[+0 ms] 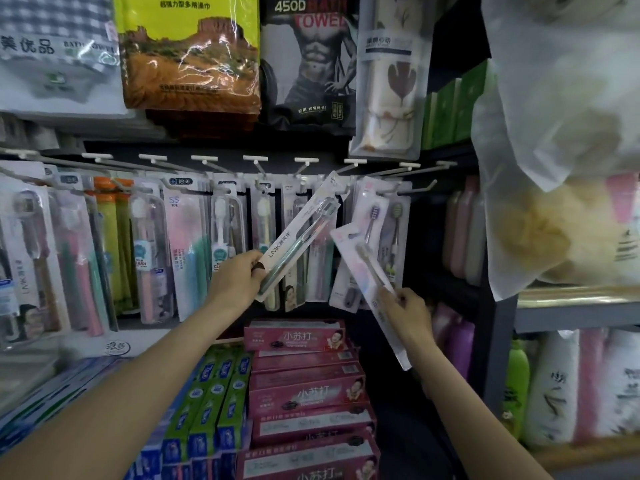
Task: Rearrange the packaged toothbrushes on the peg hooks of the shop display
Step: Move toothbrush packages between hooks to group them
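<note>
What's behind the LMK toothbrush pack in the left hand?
Behind the tilted LMK toothbrush pack, gripped by the left hand, hang toothbrush packs on peg hooks. Their lower ends show beneath it; their middles and hook holes are covered.

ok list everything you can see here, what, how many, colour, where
LMK toothbrush pack: one, white card, green brush, tilted, its top up by the hooks
pink toothbrush pack: one, pink-white, tilted, off the hooks, right of centre
hanging toothbrush packs: many, mixed colours, on the hook row
peg hooks: a row, white, across the middle
towel packs: several, yellow, black, grey, white, above the hooks
pink toothpaste boxes: a stack, below centre
green and blue toothpaste boxes: several, lower left
bottles: several, white, pink, green, right shelves
plastic bag: one, translucent white, upper right
left hand: grips the LMK pack's lower end
right hand: pinches the pink pack
</note>
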A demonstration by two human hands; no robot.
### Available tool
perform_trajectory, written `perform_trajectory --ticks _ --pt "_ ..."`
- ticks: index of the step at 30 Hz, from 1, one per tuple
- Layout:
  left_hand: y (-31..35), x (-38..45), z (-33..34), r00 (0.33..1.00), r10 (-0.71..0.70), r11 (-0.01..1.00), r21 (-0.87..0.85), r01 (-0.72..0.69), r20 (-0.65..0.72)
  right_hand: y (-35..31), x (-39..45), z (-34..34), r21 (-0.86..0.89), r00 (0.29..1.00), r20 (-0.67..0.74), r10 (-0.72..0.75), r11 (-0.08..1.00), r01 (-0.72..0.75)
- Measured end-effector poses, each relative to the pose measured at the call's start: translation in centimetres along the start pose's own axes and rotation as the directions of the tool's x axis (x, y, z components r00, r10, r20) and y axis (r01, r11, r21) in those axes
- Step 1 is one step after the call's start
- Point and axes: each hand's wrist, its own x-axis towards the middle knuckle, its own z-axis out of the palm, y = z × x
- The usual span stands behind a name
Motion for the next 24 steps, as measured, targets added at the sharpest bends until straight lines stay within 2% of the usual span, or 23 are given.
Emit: perform_trajectory --ticks 4,9,15,19,24 --pt "0.0 0.1 -0.4 1.0 -0.013 1.0 0.004 0.013 -0.001 0.3 0.4 0.4 0.067 0.979 -0.196 -0.053 0.995 0.067" --pt "0.2 -0.2 -0.9 1.0 -0.012 1.0 0.021 0.012 -0.001 -1.2 1.1 0.5 -0.018 0.928 -0.348 -0.136 0.99 0.138" --pt "0.3 -0.4 -0.4 1.0 -0.008 1.0 0.001 0.008 0.027 -2.9 2.1 -0.4 -0.106 0.928 -0.346 -0.138 0.989 0.107" --pt "0.5 -0.4 -0.4 1.0 0.002 1.0 0.003 -0.002 0.025 -3.1 3.2 -0.7 0.058 0.938 -0.344 -0.051 0.995 0.076" --pt "0.2 -0.1 -0.9 1.0 -0.015 1.0 0.025 0.014 0.017 -3.4 3.5 -0.3 0.188 0.962 -0.267 0.055 0.982 -0.004"
